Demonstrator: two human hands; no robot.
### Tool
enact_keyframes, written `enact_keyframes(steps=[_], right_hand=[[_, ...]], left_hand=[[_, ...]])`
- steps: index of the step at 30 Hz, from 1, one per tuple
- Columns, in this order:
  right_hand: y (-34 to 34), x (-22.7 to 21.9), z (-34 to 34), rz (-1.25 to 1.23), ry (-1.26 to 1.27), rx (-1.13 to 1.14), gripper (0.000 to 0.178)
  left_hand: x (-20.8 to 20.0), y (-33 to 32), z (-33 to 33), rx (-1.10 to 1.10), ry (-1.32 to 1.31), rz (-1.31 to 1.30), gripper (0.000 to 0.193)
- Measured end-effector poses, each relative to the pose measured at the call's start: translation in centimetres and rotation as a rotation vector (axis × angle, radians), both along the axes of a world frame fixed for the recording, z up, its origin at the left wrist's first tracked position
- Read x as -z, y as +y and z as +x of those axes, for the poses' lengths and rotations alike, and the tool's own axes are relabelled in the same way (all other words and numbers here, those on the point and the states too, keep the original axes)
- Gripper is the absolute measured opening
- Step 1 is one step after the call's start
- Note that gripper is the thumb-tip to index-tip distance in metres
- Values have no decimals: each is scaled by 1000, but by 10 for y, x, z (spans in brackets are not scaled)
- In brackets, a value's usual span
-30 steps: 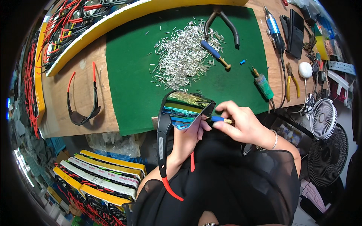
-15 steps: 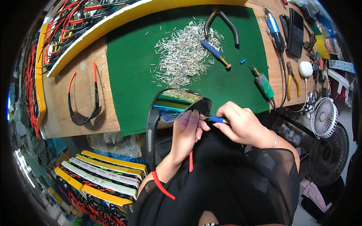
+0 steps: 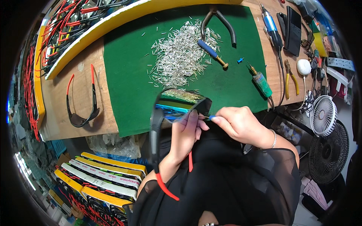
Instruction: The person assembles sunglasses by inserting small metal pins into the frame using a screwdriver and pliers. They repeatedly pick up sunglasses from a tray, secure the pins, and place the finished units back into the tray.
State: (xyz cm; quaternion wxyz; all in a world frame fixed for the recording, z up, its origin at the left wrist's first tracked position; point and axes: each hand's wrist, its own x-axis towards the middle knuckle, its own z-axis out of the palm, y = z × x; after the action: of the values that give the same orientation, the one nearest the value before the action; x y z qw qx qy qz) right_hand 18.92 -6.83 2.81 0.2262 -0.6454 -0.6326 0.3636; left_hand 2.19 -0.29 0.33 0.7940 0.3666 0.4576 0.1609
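Observation:
My left hand (image 3: 185, 132) is closed on a pair of wraparound sunglasses (image 3: 175, 105) with a mirrored lens and black arms tipped in red. The thumb presses near the frame's right-hand corner. From the right, my right hand (image 3: 238, 124) pinches a small screwdriver (image 3: 211, 117), whose blue handle is mostly covered by my fingers. Its thin shaft points left at the frame beside my left thumb; whether the tip touches a screw is too small to tell. Beyond the sunglasses, a heap of small silvery metal pins (image 3: 181, 56) lies on a green mat (image 3: 128, 75).
Another pair of glasses (image 3: 81, 119) stands at left. On and beside the mat are dark-handled pliers (image 3: 230, 28), a blue-handled tool (image 3: 208, 49), a green-handled tool (image 3: 262, 84), yellow pliers (image 3: 290, 81) and a corded electric driver (image 3: 272, 28). A yellow-edged box (image 3: 75, 52) and a fan (image 3: 323, 116) flank the table.
My right fingers have shifted over the screwdriver and now cover more of its blue handle. The sunglasses have tilted slightly, their near red tip swinging a little right and down.

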Motion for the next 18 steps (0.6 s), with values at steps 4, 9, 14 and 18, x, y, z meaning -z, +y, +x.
enact_keyframes(steps=[4,9,14,18], right_hand=[[-2,-7,-2,80,-89,19,24],[-2,-1,-2,10,-3,23,27],[2,-9,-3,168,-74,46,26],[3,-10,-3,-93,139,151,26]], left_hand=[[-1,2,-1,17,-3,-33,29],[0,0,0,-12,-3,-22,30],[0,1,-1,2,-31,-22,30],[1,1,-1,12,-10,-22,29]])
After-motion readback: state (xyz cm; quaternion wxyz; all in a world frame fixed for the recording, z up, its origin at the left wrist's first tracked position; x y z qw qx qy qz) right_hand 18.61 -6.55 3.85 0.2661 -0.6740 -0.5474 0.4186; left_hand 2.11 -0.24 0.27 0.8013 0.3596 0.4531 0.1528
